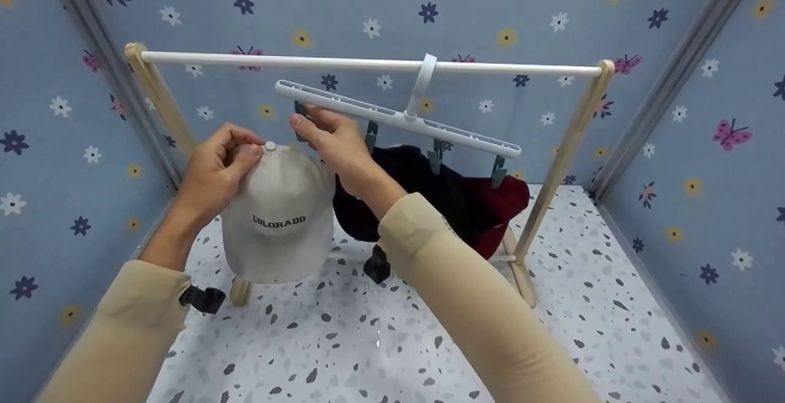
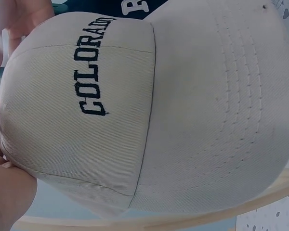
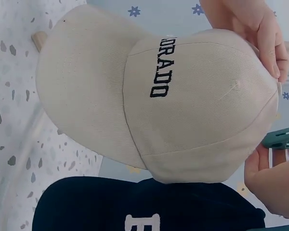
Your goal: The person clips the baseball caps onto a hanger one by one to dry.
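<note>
A cream baseball cap (image 1: 279,207) with COLORADO across its front hangs brim down from my left hand (image 1: 211,173), whose thumb and fingers pinch its edge behind the top button. My right hand (image 1: 340,148) is at the left end of the white hanger (image 1: 368,108), thumb and fingers on a dark green clip (image 3: 282,138). In the right wrist view, the fingertips of the right hand (image 3: 274,180) are right at the cap's rear edge beside that clip. A black cap (image 1: 405,176) with a white letter hangs from the hanger, partly hidden by my right arm.
The hanger hooks over the white rail (image 1: 515,68) of a wooden-ended rack (image 1: 564,157) and tilts down to the right. A dark red cap (image 1: 512,197) hangs at its right end by a clip (image 1: 498,171). Flowered blue panels surround the speckled floor (image 1: 343,341).
</note>
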The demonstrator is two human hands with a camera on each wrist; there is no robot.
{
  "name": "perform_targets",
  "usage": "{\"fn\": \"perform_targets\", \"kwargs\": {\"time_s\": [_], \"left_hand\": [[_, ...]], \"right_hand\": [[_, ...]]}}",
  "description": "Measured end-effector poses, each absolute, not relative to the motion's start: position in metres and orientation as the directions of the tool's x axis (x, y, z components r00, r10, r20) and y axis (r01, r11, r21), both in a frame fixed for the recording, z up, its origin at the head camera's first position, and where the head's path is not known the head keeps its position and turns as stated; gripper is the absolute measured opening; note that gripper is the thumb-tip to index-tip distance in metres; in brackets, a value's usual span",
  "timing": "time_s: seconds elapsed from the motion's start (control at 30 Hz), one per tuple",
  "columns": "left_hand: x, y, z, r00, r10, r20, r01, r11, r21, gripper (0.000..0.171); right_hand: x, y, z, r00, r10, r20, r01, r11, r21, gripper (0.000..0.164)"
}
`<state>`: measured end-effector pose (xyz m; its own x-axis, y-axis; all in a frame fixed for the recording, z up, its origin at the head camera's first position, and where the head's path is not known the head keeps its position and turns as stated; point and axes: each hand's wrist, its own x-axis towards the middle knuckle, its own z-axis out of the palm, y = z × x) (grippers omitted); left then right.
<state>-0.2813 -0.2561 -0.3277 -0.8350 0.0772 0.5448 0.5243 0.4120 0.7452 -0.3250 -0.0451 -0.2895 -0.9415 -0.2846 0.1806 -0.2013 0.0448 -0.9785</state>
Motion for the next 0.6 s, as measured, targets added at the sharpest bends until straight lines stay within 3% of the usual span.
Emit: {"fn": "perform_targets", "kwargs": {"time_s": [0.23, 0.6], "left_hand": [[-0.284, -0.252, -0.331, -0.843, 0.073, 0.533, 0.511, 0.416, 0.752, 0.024], [-0.288, -0.245, -0.338, -0.838, 0.066, 0.542, 0.510, 0.453, 0.732, 0.019]], "right_hand": [[-0.326, -0.043, -0.292, -0.932, -0.267, 0.246, -0.269, 0.052, -0.962, 0.036], [-0.322, -0.046, -0.291, -0.952, -0.181, 0.249, -0.254, 0.008, -0.967, 0.024]]}}
